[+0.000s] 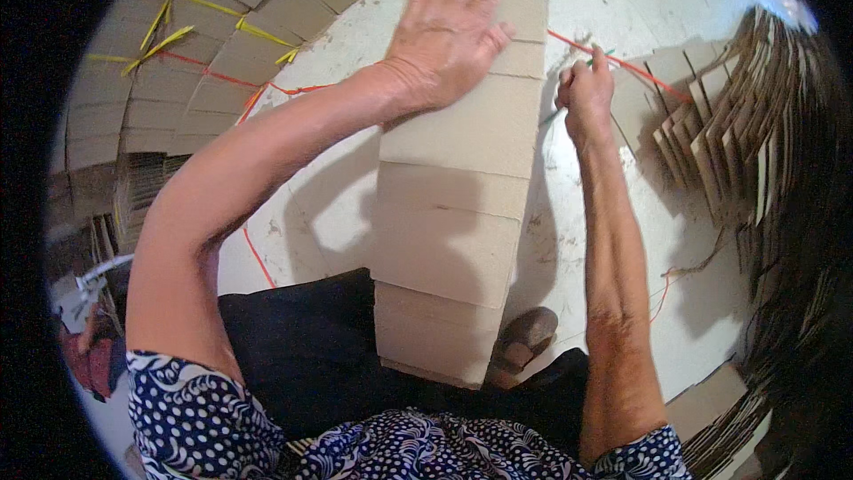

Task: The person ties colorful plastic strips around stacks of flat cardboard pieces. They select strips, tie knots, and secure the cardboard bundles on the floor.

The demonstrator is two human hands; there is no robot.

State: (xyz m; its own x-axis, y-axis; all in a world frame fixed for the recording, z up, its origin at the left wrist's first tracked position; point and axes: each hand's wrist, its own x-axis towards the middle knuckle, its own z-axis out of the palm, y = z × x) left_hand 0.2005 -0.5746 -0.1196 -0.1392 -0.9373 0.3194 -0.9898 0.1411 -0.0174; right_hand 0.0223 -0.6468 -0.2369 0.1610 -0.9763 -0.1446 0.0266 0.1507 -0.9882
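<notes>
A long stack of overlapping brown cardboard sheets [453, 138] runs away from me through the middle of the view. My left hand [451, 31] lies flat on its far part, palm down, fingers stretched out. To the right of the stack, my right hand [586, 100] is closed in a fist above the floor. A thin dark green cord [553, 116] shows on either side of that fist. Close by, a red string [635, 69] stretches from the stack's right edge toward the cardboard on the right. How it passes the fingers is hard to make out.
Bundled cardboard [293, 0] with a yellow tie [160, 22] fills the far left. On the right stands a tall fanned pile of cardboard sheets [742, 124]. A foot [529, 338] is beside the stack's near end. Another person's red garment [89, 364] appears at the lower left.
</notes>
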